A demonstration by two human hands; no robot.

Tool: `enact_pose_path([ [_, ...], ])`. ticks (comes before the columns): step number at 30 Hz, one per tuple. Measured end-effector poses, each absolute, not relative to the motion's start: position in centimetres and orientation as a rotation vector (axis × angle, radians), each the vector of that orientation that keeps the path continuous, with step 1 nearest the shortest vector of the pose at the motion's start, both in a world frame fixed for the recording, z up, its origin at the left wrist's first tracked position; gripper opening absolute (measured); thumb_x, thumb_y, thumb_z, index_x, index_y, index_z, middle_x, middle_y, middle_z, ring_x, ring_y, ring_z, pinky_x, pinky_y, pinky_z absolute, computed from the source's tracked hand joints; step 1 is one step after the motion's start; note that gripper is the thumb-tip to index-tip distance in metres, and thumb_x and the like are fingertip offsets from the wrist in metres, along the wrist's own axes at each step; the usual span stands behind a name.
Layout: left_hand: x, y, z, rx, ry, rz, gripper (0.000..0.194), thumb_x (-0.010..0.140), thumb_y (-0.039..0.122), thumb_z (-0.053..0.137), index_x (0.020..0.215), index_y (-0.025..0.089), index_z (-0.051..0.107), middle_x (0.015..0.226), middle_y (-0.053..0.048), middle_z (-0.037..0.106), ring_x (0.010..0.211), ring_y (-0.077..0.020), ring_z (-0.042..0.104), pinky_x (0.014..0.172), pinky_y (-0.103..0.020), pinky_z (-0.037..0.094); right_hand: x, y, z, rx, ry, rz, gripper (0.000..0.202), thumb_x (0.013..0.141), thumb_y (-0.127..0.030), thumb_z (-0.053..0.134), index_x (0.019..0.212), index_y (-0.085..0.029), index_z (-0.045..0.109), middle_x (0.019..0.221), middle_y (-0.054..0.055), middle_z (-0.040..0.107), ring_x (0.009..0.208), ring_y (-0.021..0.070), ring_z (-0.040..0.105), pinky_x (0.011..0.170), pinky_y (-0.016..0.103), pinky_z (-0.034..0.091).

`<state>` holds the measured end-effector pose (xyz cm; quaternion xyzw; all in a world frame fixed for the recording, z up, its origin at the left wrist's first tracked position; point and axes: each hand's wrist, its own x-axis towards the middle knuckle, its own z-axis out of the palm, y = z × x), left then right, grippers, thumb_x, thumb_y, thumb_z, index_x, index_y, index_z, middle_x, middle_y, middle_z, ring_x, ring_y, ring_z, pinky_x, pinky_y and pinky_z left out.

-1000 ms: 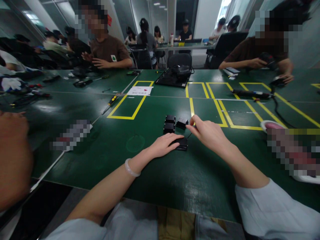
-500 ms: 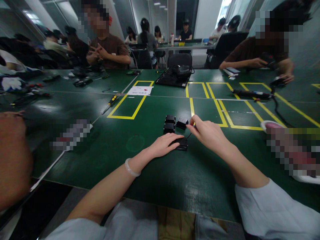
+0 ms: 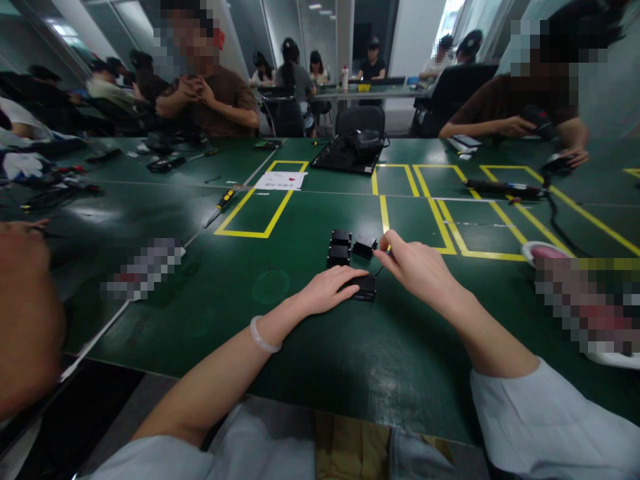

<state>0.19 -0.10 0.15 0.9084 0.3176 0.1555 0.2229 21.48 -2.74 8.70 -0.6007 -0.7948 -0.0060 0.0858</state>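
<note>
My left hand [image 3: 327, 291] lies over a black rectangular plastic part [image 3: 367, 285] on the green table, fingers along its far side and thumb at its near side. It holds the part against the surface. My right hand [image 3: 413, 261] is closed in a pinch around a slim screwdriver [image 3: 379, 271]; its handle is mostly hidden by the fingers. The thin shaft slants down to the part's upper right edge. Just beyond my hands sit similar black blocks: two [image 3: 340, 247] side by side, and one [image 3: 365, 246] lying at an angle to their right.
Yellow tape outlines [image 3: 243, 235] mark the table [image 3: 320, 373]. A yellow-black screwdriver [image 3: 220, 205] lies left, a paper label [image 3: 280, 181] beyond it. A black tray-like panel [image 3: 345, 157] is farther back. A white-rimmed tray [image 3: 607, 357] stands right. A neighbour's arm [image 3: 30, 320] reaches in at left.
My hands, the black part and the screwdriver look almost unmoved. Across the table, a person at the left has brought their hands together and higher.
</note>
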Motion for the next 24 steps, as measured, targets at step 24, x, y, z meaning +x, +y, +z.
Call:
enact_pose_path([
  [24,0.13,-0.02,-0.01,2.519,0.872,0.432,0.038,0.1,0.038,0.037,0.136,0.027,0.044,0.127,-0.004,0.057,0.113,-0.0208,0.053,0.1,-0.036,0.042,21.44,-2.77,8.7,-1.752,-2.341,0.052,0.023,0.095,-0.035,0.032,0.107,-0.02,0.044,0.072,0.003,0.066,0.061,0.0184,0.059,0.05,0.026,0.022],
])
